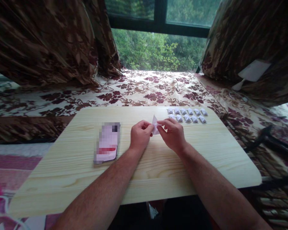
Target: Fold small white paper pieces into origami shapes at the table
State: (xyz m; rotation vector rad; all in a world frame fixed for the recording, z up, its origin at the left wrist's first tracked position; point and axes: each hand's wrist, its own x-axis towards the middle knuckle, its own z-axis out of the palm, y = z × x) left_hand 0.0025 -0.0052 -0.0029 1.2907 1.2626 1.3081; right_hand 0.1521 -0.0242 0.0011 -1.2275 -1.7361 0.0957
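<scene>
Between my two hands, above the middle of the table, is a small white piece of folded paper with a pointed top. My left hand pinches its left side between thumb and fingers. On the other side, the thumb and fingertips of my right hand grip the paper's right edge. Several small folded white paper pieces lie in two rows just beyond my right hand, which partly covers the nearer row.
A pale wood-grain table carries everything. Left of my hands lies a pixelated pink phone-like object. Past the far edge spreads a flowered cloth below a window, with a white lamp at the right.
</scene>
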